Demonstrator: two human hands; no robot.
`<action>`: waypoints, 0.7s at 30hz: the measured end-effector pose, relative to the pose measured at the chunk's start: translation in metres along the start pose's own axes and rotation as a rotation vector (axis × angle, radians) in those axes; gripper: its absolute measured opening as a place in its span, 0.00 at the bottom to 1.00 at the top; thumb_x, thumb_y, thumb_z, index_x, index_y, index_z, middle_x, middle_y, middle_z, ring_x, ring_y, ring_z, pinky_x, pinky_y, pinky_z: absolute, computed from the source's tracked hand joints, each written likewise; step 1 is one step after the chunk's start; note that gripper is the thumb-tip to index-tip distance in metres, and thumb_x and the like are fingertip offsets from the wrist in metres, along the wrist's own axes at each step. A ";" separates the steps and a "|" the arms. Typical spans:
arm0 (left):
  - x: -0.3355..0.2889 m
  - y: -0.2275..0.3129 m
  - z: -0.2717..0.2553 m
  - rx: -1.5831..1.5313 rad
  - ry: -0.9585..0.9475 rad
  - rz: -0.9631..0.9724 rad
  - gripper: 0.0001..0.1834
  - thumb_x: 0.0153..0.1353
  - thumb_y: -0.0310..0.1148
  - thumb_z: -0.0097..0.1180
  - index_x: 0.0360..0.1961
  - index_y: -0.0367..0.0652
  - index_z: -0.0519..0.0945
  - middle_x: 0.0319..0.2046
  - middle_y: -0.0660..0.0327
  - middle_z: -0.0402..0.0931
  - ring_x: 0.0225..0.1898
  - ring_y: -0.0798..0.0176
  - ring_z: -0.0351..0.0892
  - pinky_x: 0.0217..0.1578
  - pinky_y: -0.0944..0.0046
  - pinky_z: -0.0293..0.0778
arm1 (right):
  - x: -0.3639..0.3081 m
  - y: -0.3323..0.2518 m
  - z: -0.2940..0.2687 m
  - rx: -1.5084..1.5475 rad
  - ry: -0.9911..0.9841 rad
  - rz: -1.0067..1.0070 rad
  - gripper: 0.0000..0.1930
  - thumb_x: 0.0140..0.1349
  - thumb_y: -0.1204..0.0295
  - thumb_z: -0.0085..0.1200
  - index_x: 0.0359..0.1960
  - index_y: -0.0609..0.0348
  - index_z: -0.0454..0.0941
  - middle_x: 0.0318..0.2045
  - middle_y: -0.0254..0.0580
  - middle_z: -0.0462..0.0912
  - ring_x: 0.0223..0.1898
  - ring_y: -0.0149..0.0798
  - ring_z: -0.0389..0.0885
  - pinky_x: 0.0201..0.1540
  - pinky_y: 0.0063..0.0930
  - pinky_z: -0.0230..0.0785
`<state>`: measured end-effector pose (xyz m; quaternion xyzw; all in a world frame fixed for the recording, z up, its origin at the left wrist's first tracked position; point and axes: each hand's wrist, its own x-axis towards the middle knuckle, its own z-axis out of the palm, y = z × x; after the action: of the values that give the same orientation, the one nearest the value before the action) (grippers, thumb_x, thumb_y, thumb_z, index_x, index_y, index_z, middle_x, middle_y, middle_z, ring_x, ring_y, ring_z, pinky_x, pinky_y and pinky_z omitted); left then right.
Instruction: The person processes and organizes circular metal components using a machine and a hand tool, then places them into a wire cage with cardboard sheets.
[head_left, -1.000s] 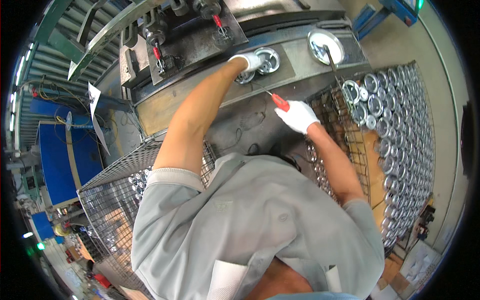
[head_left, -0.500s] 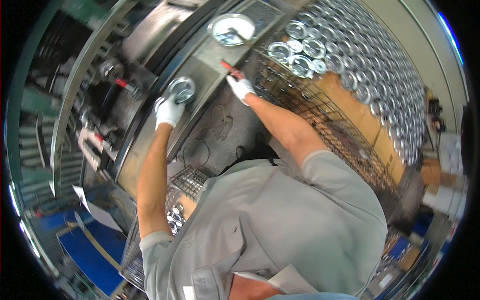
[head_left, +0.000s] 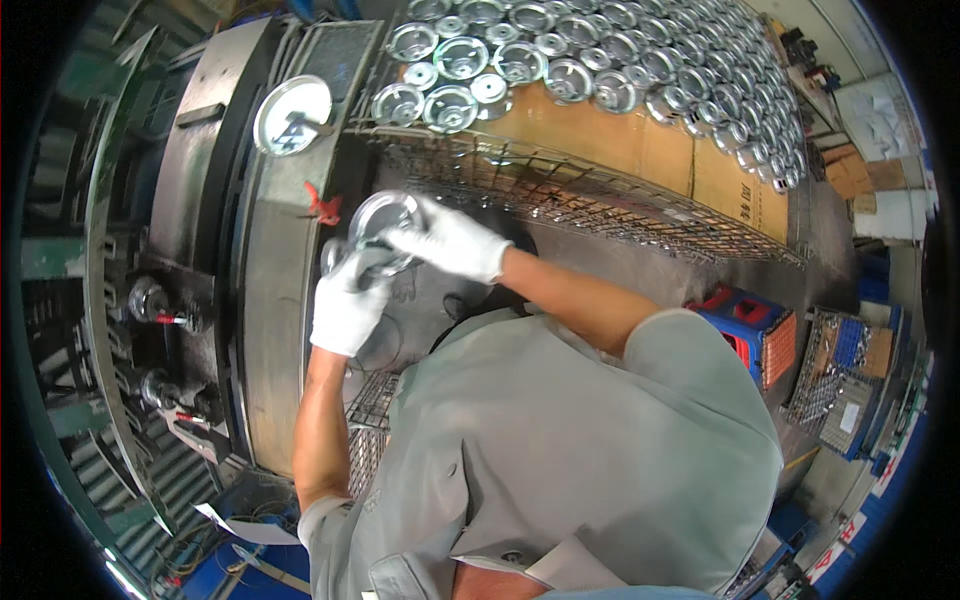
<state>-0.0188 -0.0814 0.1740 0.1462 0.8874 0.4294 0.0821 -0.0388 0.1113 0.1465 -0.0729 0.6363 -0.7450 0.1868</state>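
Observation:
Both white-gloved hands meet over the gap beside the workbench, on a shiny round metal part (head_left: 378,215) shaped like a shallow cup. My left hand (head_left: 348,308) grips its lower left side with the fingers closed. A smaller shiny round piece (head_left: 333,256) shows beside the left fingers; whether it is separate I cannot tell. My right hand (head_left: 455,242) is closed on the part's right side, thumb over its face. Left of the hands, a red-handled tool (head_left: 323,205) lies at the bench edge. A round pale dish (head_left: 292,115) with a dark-handled item in it sits farther along.
Many shiny round metal parts (head_left: 570,80) stand in rows on cardboard (head_left: 600,130) over a wire cage (head_left: 600,210) at the far right. The metal bench (head_left: 270,340) runs along my left, beside machinery with red-handled clamps (head_left: 170,318). A blue and red crate (head_left: 745,330) stands at right.
My right hand has let go of the red-handled tool, left at the bench edge, and joined the left on the metal part. The part came off the bench toward me; my view turned right.

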 end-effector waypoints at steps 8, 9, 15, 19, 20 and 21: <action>0.132 0.082 0.123 -0.021 -0.194 0.477 0.19 0.49 0.19 0.51 0.42 0.50 0.78 0.32 0.54 0.79 0.37 0.50 0.79 0.41 0.56 0.72 | -0.080 -0.048 -0.174 0.051 0.112 0.010 0.42 0.49 0.61 0.68 0.63 0.57 0.56 0.54 0.41 0.70 0.53 0.33 0.71 0.57 0.29 0.68; 0.142 0.093 0.136 -0.014 -0.246 0.446 0.20 0.48 0.19 0.50 0.42 0.49 0.78 0.33 0.53 0.79 0.38 0.50 0.79 0.43 0.57 0.72 | -0.088 -0.043 -0.190 -0.024 0.149 -0.035 0.46 0.45 0.63 0.71 0.63 0.56 0.55 0.55 0.40 0.70 0.55 0.34 0.70 0.58 0.30 0.66; 0.189 0.125 0.181 -0.270 -0.128 0.002 0.21 0.57 0.28 0.58 0.53 0.43 0.71 0.40 0.54 0.79 0.40 0.61 0.79 0.42 0.63 0.74 | -0.106 -0.031 -0.274 -0.053 0.380 0.069 0.42 0.41 0.69 0.73 0.59 0.61 0.61 0.52 0.39 0.73 0.54 0.33 0.72 0.58 0.28 0.64; 0.216 0.091 0.178 -0.628 -0.064 -0.273 0.18 0.62 0.27 0.53 0.54 0.35 0.71 0.46 0.58 0.76 0.41 0.69 0.75 0.43 0.68 0.73 | -0.118 -0.029 -0.322 -0.160 0.370 0.380 0.31 0.52 0.54 0.64 0.51 0.63 0.69 0.43 0.38 0.79 0.41 0.29 0.78 0.42 0.25 0.72; 0.224 0.084 0.178 -0.630 -0.063 -0.381 0.17 0.64 0.29 0.51 0.52 0.36 0.73 0.44 0.57 0.76 0.40 0.66 0.77 0.42 0.64 0.75 | -0.117 -0.022 -0.332 -0.153 0.368 0.383 0.31 0.52 0.54 0.64 0.51 0.63 0.69 0.43 0.38 0.79 0.41 0.29 0.78 0.42 0.25 0.72; 0.231 0.072 0.184 -0.627 -0.059 -0.389 0.17 0.64 0.29 0.51 0.52 0.36 0.73 0.44 0.57 0.76 0.40 0.66 0.77 0.42 0.64 0.75 | -0.114 -0.019 -0.341 -0.086 0.323 0.607 0.31 0.52 0.50 0.62 0.48 0.62 0.71 0.41 0.38 0.79 0.37 0.29 0.78 0.38 0.22 0.71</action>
<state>-0.1728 0.1729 0.1119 -0.0450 0.7213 0.6522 0.2287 -0.0561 0.4700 0.1184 0.2309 0.6813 -0.6297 0.2934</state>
